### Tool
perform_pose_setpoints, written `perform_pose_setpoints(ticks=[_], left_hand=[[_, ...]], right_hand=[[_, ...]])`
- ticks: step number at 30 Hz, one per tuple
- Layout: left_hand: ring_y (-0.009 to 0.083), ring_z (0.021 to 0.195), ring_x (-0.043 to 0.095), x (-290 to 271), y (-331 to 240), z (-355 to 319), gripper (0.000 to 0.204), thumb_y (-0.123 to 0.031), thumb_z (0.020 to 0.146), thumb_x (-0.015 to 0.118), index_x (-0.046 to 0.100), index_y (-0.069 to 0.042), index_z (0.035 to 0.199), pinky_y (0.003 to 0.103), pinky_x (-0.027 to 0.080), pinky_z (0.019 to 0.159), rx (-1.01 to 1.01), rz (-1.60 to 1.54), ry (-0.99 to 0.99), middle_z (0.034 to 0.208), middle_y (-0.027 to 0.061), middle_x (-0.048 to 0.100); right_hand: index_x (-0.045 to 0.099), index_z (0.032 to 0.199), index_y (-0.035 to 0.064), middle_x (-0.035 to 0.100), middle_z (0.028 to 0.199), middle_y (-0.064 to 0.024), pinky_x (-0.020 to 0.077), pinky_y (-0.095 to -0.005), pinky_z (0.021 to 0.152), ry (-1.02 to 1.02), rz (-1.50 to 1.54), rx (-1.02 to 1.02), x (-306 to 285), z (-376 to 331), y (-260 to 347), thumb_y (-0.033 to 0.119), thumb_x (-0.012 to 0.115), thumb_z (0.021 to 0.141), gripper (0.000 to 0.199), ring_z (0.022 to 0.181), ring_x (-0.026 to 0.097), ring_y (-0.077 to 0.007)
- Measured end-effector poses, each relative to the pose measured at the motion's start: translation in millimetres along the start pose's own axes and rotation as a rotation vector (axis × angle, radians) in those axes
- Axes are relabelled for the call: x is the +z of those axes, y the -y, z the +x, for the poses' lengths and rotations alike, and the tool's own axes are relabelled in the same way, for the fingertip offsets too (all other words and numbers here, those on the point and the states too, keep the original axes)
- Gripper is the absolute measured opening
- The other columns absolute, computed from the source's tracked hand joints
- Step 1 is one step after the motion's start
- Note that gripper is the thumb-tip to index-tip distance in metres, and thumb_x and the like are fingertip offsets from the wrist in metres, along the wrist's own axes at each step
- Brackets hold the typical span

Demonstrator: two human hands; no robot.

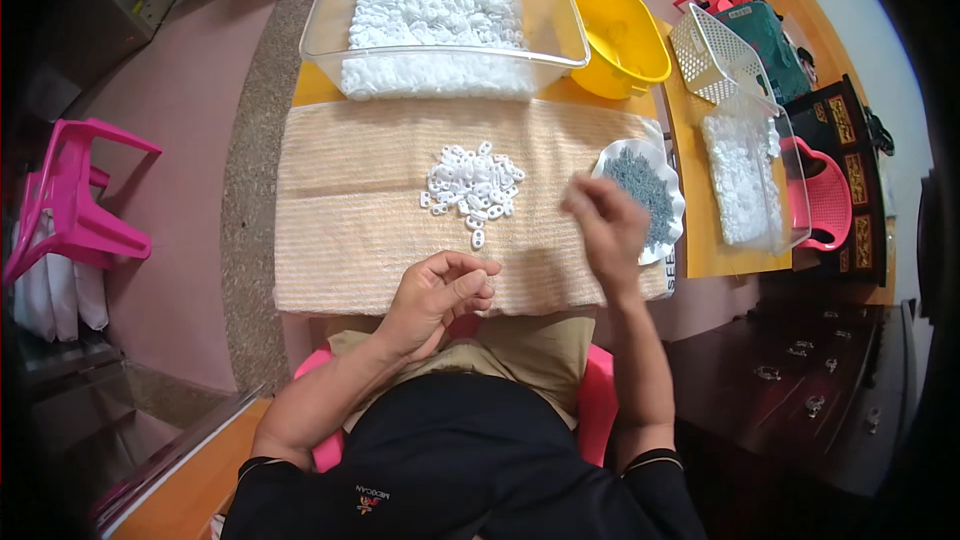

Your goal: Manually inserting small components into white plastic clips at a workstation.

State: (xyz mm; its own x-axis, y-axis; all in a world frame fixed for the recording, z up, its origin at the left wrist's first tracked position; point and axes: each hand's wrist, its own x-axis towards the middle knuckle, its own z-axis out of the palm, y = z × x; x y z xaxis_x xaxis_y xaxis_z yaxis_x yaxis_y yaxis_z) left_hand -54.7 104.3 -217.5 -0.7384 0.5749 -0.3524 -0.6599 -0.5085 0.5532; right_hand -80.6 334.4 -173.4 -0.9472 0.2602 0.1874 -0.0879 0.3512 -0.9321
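At the near edge of the towel-covered surface [330, 200], I keep my left hand [435, 295] curled, fingers pinched together on something too small to make out. My right hand [605, 225], blurred, has fingers bunched beside the scalloped dish of grey pins [650, 195]. The white plastic pieces [474, 190] lie heaped mid-towel; best picked singly. Farther off stand a clear bin [440, 25] and a yellow bowl [620, 35].

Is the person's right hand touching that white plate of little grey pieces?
Cannot tell. In the head view the right hand is blurred and overlaps the left rim of the white plate of grey pieces; it may hover above without contact.
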Motion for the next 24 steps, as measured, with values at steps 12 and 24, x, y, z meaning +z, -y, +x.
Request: perform_pose_setpoints(ticks=[12,24], left_hand=[[0.0111,0.086,0.063,-2.3,-4.5,4.2,0.013,-0.004,0.090,0.062,0.062,0.001,0.102,0.026,0.055,0.077,0.143,0.248,-0.044,0.116,0.0135,0.062],[0.0083,0.086,0.061,-6.5,-5.9,11.4,0.016,-0.006,0.089,0.064,0.063,0.003,0.102,0.023,0.052,0.075,0.121,0.327,-0.059,0.117,0.0101,0.060]], right_hand=[[0.063,0.099,-0.0042,0.062,0.082,-0.0045,0.0486,-0.0215,0.065,-0.384,-0.390,-0.408,2.5,88.4,29.3,0.002,0.066,0.085,0.016,0.071,0.059,-0.0100],[0.071,0.089,0.0051,0.068,0.091,-0.0085,0.0513,-0.0348,0.067,0.362,-0.627,-0.374,84.5,98.3,-0.6,0.015,0.067,0.082,0.013,0.073,0.065,-0.0264]])
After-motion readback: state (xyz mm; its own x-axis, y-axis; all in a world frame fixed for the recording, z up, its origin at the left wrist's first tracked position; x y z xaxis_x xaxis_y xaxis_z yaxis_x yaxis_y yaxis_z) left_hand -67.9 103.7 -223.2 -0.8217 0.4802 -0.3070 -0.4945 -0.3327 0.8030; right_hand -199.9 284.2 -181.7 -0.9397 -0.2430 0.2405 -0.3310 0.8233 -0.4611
